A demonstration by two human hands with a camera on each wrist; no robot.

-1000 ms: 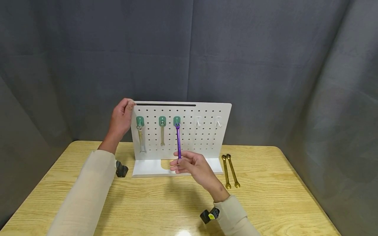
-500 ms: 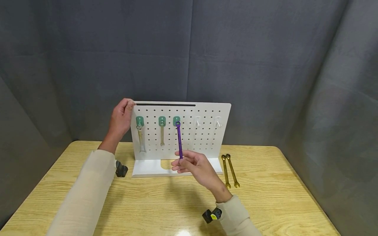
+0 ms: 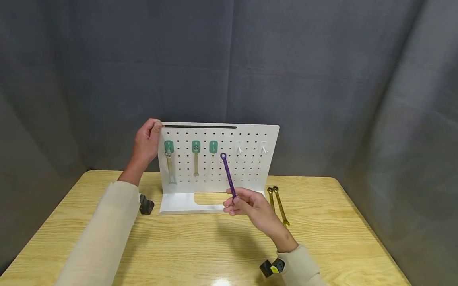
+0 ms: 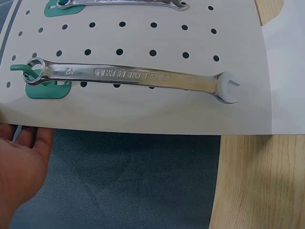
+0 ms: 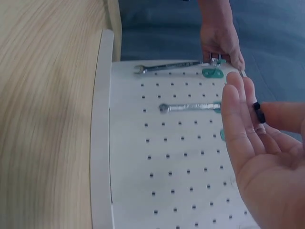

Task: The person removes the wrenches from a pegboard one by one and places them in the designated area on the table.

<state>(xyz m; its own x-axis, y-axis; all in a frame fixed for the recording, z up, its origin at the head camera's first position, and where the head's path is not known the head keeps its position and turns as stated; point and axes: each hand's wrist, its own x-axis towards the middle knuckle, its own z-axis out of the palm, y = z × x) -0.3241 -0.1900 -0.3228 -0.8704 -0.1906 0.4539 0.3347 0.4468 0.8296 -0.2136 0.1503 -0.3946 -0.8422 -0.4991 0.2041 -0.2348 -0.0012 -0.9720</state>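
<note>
My left hand [image 3: 146,143] grips the upper left corner of a white pegboard [image 3: 250,171]. In front of the board, my right hand [image 3: 255,208] pinches a purple combination wrench [image 3: 228,174] near its lower end, between thumb and fingers. The wrench leans left with its ring end up, below and right of the third green hook [image 3: 213,147], which carries nothing. From the leftmost green hook hangs a silver wrench [image 4: 128,76] by its ring. A smaller silver wrench [image 3: 196,163] hangs on the second. In the right wrist view only the purple wrench's dark end [image 5: 259,113] shows.
Two white hooks [image 3: 239,149] sit on the board's right part. Two brass-coloured wrenches [image 3: 280,204] lie side by side on the wooden table [image 3: 179,246], right of the board's base, partly behind my right wrist. A grey curtain [image 3: 304,99] surrounds the table.
The purple wrench's ring has come away from the third green hook. My right hand has moved right and slightly down with it, and the wrench now tilts more. My left hand stays put.
</note>
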